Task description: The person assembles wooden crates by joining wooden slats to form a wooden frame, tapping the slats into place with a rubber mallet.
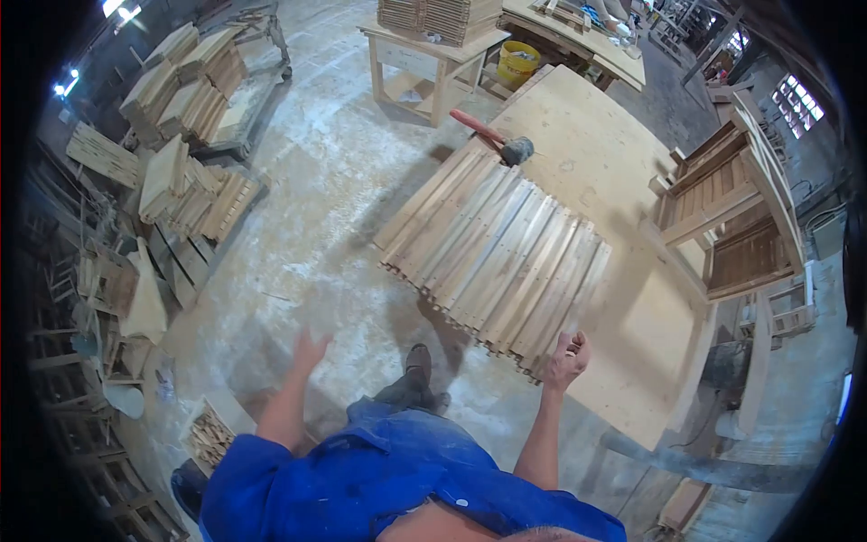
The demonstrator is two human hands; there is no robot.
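My left hand [310, 351] hangs over the floor beside my body, away from the table; it is blurred, but its fingers look apart and I see nothing in them. My right hand [566, 360] is curled closed at the near right end of a row of wooden slats [492, 248]. Whatever lies in its fingers is too small to make out. The slats lie side by side on a large plywood board [578, 117], with small pegs along their near ends. A mallet [517, 150] with a red handle rests at the far end of the slats.
Right of the slats stands a wooden frame with panels [722, 203]. A box of small wood pieces [210, 435] is low at my left. Stacked boards [185, 90] fill the left side. Farther off are a small table [433, 59] and a yellow bucket [517, 65].
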